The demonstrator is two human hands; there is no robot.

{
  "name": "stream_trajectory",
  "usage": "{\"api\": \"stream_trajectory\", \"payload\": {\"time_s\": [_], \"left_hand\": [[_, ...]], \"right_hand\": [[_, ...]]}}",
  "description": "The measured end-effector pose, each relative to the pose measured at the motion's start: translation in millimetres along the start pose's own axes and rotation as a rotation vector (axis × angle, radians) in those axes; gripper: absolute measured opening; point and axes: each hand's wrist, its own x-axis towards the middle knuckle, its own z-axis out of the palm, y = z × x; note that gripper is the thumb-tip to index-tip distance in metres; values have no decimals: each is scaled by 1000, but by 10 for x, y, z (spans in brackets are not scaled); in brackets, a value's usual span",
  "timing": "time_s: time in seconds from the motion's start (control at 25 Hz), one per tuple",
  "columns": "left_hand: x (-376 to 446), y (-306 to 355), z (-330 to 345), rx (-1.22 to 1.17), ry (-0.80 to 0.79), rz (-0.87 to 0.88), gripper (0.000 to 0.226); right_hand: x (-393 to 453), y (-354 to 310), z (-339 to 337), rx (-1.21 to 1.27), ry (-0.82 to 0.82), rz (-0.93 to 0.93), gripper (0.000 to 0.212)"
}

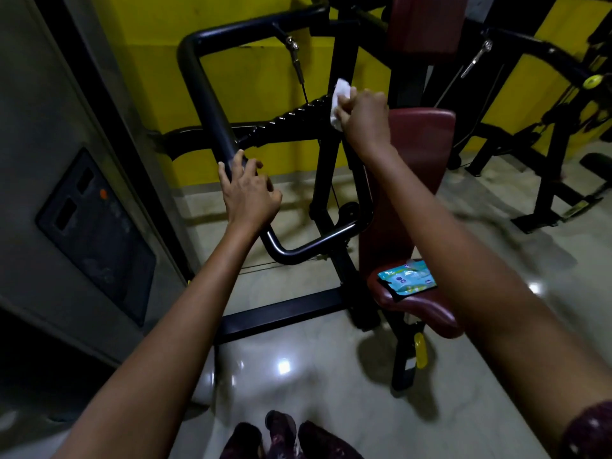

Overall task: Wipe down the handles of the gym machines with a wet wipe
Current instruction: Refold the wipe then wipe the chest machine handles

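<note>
White wipe (341, 102), pinched in the right hand (364, 119), rubs the ribbed handle (298, 114) while the left hand (250, 190) clasps the padded bar (207, 94), so wiping is underway and likely next calls for sliding leftward along the ribs.

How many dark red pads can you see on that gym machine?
3. The seat pad is lowest, with the wipes pack lying on it; the back pad rises above it; a third pad is at the top edge. Others may be hidden.
</note>
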Motion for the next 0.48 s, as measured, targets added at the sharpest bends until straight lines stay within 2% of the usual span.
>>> {"api": "stream_trajectory", "payload": {"time_s": [0.2,0.48], "left_hand": [[-1,-3,3,-1,15,9,26],[1,-11,-20,4,-11,7,25]], "right_hand": [[-766,66,-125,-151,-75,-176,35],[-170,-7,-50,-159,-64,-158,34]]}}
